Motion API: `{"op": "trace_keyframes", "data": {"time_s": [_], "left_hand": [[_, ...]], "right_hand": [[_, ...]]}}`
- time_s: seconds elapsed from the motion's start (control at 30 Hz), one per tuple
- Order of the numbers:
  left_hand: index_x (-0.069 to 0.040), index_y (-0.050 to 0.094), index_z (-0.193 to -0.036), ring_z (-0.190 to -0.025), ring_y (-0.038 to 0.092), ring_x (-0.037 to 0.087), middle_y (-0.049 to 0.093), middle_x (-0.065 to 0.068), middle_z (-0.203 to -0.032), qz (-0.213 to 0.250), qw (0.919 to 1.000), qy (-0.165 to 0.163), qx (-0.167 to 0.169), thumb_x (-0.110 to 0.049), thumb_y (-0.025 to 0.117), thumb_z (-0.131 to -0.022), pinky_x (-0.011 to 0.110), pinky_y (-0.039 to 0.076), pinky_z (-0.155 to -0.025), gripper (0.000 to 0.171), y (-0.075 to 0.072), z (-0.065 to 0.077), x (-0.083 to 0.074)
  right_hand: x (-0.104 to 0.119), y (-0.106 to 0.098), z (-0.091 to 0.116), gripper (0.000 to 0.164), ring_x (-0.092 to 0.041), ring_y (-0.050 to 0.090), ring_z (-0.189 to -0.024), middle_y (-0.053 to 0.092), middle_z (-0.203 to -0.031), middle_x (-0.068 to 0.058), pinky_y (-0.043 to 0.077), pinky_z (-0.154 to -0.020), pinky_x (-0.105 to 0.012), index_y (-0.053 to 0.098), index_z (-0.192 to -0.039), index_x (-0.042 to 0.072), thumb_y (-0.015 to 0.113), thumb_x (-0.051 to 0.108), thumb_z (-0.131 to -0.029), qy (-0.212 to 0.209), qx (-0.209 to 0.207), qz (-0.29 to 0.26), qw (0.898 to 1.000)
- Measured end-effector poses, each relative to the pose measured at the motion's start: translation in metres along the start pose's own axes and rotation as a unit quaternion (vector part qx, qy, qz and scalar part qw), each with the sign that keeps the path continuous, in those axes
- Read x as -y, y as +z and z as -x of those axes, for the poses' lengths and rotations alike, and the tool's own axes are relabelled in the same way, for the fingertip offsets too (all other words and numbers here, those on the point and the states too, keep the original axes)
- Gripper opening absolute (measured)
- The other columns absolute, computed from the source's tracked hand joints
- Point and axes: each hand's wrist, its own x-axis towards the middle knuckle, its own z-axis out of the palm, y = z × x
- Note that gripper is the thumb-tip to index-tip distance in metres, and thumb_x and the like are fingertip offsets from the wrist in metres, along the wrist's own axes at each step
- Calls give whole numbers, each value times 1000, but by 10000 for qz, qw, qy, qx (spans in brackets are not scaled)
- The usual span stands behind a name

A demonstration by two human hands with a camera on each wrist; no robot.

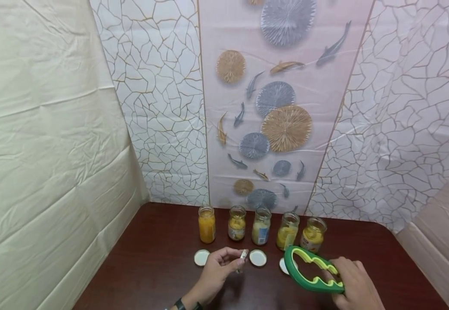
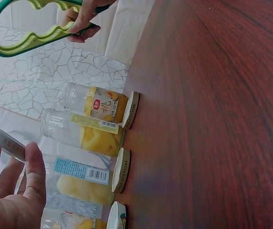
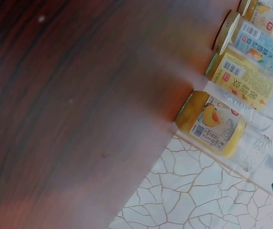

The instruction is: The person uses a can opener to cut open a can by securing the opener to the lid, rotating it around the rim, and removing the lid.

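My left hand [image 1: 216,269] pinches a jar lid [image 1: 243,255] between thumb and fingers, tilted nearly edge-on above the table. The same lid shows at the left of the left wrist view. My right hand [image 1: 356,282] grips a green jar opener [image 1: 305,284] by its handle end, its wavy yellow-green inner edges facing each other. The opener's loop overlaps a white lid [image 1: 283,266] in the head view. Ahead of the hands stand several lidless glass jars in a row, from a jar with orange contents [image 1: 207,228] to a jar of yellow fruit [image 1: 312,237].
More lids lie on the dark red-brown table [image 1: 139,267]: a left lid [image 1: 202,258] and a middle lid [image 1: 258,258], white insides up. A patterned cloth [image 1: 170,129] hangs behind the jars, and a pale cloth [image 1: 54,150] rises along the left side.
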Motion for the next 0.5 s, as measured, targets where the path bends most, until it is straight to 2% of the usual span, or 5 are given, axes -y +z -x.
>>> {"op": "trace_keyframes", "data": {"time_s": [0.17, 0.5], "left_hand": [[13, 65, -118, -95, 70, 11, 67, 32, -123, -36, 10000, -61, 11, -5, 74, -93, 21, 58, -74, 32, 2, 0, -1], [10, 66, -122, -99, 70, 12, 64, 35, -127, -200, 9996, -52, 209, -5, 74, -94, 21, 58, -77, 33, 2, -1, 3]], "right_hand": [[-2, -3, 2, 38, 0, 44, -71, 51, -83, 20, 35, -64, -31, 60, -94, 26, 82, 5, -72, 70, 77, 48, 9999], [-4, -6, 8, 35, 0, 43, -72, 51, -82, 21, 31, -66, -27, 59, -96, 27, 81, 8, -76, 328, 141, 228, 9991]]}}
